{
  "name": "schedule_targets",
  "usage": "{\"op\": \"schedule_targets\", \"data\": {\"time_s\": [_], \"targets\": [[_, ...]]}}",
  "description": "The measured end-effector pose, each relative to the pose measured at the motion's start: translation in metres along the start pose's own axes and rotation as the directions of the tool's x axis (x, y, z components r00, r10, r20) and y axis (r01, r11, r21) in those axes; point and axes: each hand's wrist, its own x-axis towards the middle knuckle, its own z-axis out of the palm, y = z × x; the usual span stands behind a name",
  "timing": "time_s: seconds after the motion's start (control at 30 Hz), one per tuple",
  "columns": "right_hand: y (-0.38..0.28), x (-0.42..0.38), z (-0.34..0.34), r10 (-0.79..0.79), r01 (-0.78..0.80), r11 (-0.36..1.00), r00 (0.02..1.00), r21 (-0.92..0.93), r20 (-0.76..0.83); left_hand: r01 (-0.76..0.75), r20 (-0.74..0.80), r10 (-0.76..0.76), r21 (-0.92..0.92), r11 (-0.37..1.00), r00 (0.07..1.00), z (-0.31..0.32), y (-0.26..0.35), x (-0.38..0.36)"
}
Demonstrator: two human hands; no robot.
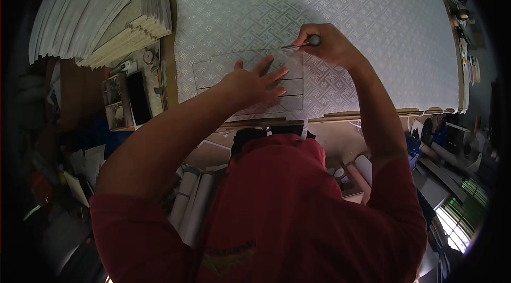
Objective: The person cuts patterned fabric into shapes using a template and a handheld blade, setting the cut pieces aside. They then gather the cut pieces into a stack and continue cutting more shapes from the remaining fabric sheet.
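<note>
Your left hand [250, 83] lies flat on a clear template [250, 78], its fingers [269, 70] spread and extended, pressing the sheet down onto the patterned fabric [319, 33]. The template is a thin, transparent rectangle with straight edges and two dark parallel lines running across it; it sits near the front edge of the fabric, left of centre. Your right hand [330, 43] is just beyond and to the right of the left, fingers curled and closed around a slim tool [303, 43] with a rounded dark end and a metallic tip; the tip meets the far right corner of the template. The fabric is pale, with a woven geometric lattice and small floral motifs, faintly glossy, and covers most of the bench [170, 54], whose bare brown strip shows at the fabric's left edge. At far left stands a fanned stack of white boards [101, 11], flat and thin-edged. Near it, a dark phone [138, 97] rests beside small clutter.
</note>
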Motion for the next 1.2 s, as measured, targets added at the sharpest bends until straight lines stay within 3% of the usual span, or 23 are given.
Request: {"op": "schedule_targets", "data": {"time_s": [0.13, 0.23, 0.37, 0.43, 0.57, 0.63, 0.73, 0.87, 0.93, 1.0, 1.07, 1.13, 1.17, 1.2], "targets": [[0.004, 0.021, 0.0, -0.039, 0.039, 0.999, 0.996, 0.011, 0.085, 0.0, 0.039, 0.001, -0.019, 1.0, 0.999, -0.006, 0.0, 0.001], [0.0, 0.048, 0.019, -0.172, 0.175, 0.984, 0.978, -0.015, 0.118, 0.031, -0.018, -0.034, -0.157, 0.987, 0.999, 0.009, 0.0, 0.003], [-0.029, 0.105, 0.078, -0.348, 0.357, 0.934, 0.918, -0.013, 0.188, 0.06, 0.112, -0.037, -0.207, 0.976, 0.993, 0.001, 0.002, 0.006], [-0.032, 0.118, 0.094, -0.4, 0.408, 0.913, 0.894, 0.003, 0.203, 0.286, 0.067, -0.294, -0.511, 0.81, 0.953, 0.021, 0.008, 0.015], [-0.03, 0.123, 0.107, -0.352, 0.339, 0.936, 0.91, 0.096, 0.217, 0.299, 0.006, -0.343, -0.506, 0.809, 0.939, 0.035, 0.01, 0.016], [-0.026, 0.122, 0.107, -0.331, 0.307, 0.942, 0.916, 0.138, 0.227, 0.231, -0.08, -0.302, -0.468, 0.853, 0.95, 0.036, 0.009, 0.015], [-0.025, 0.119, 0.108, -0.296, 0.268, 0.951, 0.932, 0.155, 0.208, 0.273, -0.027, -0.323, -0.474, 0.837, 0.946, 0.028, 0.01, 0.014], [-0.026, 0.121, 0.105, -0.283, 0.252, 0.955, 0.933, 0.155, 0.222, 0.257, -0.071, -0.321, -0.449, 0.856, 0.944, 0.034, 0.011, 0.014], [-0.027, 0.123, 0.104, -0.286, 0.251, 0.954, 0.926, 0.163, 0.245, 0.221, -0.208, -0.316, -0.382, 0.897, 0.926, 0.041, 0.012, 0.014], [-0.029, 0.124, 0.102, -0.222, 0.183, 0.97, 0.934, 0.161, 0.279, 0.213, -0.177, -0.299, -0.389, 0.896, 0.938, 0.039, 0.011, 0.013], [-0.029, 0.127, 0.102, -0.246, 0.211, 0.966, 0.927, 0.148, 0.283, 0.204, -0.145, -0.281, -0.397, 0.895, 0.949, 0.031, 0.008, 0.011], [-0.03, 0.134, 0.1, -0.267, 0.236, 0.962, 0.92, 0.137, 0.286, 0.141, -0.019, -0.151, -0.257, 0.956, 0.988, 0.02, 0.005, 0.008], [-0.031, 0.141, 0.097, -0.306, 0.269, 0.951, 0.896, 0.154, 0.322, 0.149, -0.015, -0.159, -0.265, 0.953, 0.987, 0.024, 0.005, 0.011], [-0.033, 0.148, 0.095, -0.344, 0.3, 0.938, 0.868, 0.175, 0.358, 0.181, -0.038, -0.216, -0.42, 0.889, 0.976, 0.035, 0.007, 0.016]]}}
